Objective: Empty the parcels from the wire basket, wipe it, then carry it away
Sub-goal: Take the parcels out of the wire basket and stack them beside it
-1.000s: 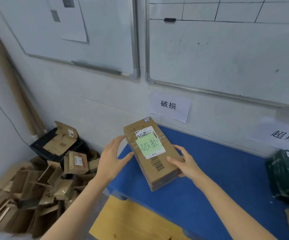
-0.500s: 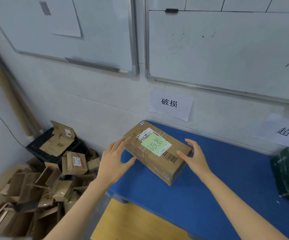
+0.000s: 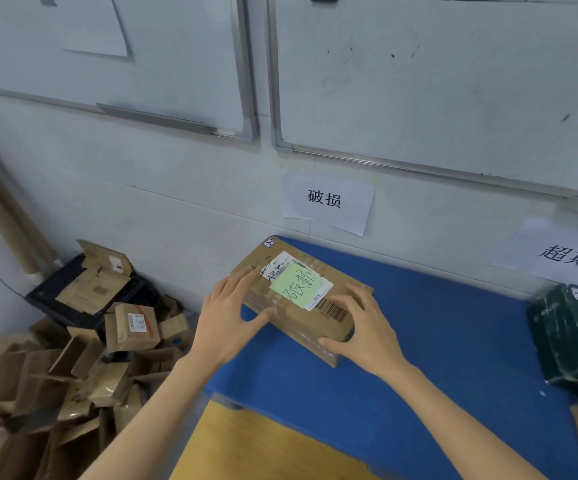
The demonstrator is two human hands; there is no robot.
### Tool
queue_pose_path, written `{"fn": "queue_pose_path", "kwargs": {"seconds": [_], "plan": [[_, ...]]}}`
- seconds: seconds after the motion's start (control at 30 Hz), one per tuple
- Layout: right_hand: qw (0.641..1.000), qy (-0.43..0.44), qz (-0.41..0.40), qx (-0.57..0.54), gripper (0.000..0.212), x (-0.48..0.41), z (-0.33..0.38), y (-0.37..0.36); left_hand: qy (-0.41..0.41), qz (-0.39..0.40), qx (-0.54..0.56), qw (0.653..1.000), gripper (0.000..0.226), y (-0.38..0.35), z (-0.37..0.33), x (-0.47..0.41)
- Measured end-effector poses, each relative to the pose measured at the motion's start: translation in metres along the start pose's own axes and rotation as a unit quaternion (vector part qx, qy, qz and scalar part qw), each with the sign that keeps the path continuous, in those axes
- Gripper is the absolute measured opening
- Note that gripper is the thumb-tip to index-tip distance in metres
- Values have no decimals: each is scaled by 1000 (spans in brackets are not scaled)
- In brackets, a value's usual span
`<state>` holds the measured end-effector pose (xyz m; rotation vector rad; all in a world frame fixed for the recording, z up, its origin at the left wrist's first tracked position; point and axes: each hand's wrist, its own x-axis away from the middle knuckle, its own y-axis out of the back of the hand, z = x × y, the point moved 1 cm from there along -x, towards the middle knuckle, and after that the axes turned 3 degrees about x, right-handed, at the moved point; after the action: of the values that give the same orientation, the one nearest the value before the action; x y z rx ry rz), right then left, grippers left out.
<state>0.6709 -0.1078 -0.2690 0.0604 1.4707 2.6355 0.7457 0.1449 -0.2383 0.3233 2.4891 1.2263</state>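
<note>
A brown cardboard parcel with a green handwritten note and a barcode label lies flat on the blue table top, near its back left corner by the wall. My left hand holds the parcel's left edge, fingers on top and thumb against the side. My right hand holds its near right corner, fingers over the top and thumb on the front face. No wire basket is in view.
A dark green wrapped parcel sits at the right end of the blue top. Left of the table, a black crate and a heap of cardboard boxes cover the floor. A yellow wooden surface lies below. Paper signs hang on the wall.
The parcel went from held up and tilted to lying flat on the blue top near the wall. Both hands slid from its sides onto its top edges.
</note>
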Motion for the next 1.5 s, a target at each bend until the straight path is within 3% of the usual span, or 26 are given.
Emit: {"fn": "queue_pose_path", "kwargs": {"seconds": [0.5, 0.97, 1.5], "plan": [[996, -76, -35, -23, 76, -40, -15, -2, 9, 11, 1, 1000, 73, -12, 16, -21], [996, -73, -31, -47, 76, -114, -40, 16, -10, 26, -71, 997, 74, -16, 38, -60], [992, -108, 21, 60, 84, -124, -31, 30, -45, 68, -109, 991, 81, -14, 31, -81]]}}
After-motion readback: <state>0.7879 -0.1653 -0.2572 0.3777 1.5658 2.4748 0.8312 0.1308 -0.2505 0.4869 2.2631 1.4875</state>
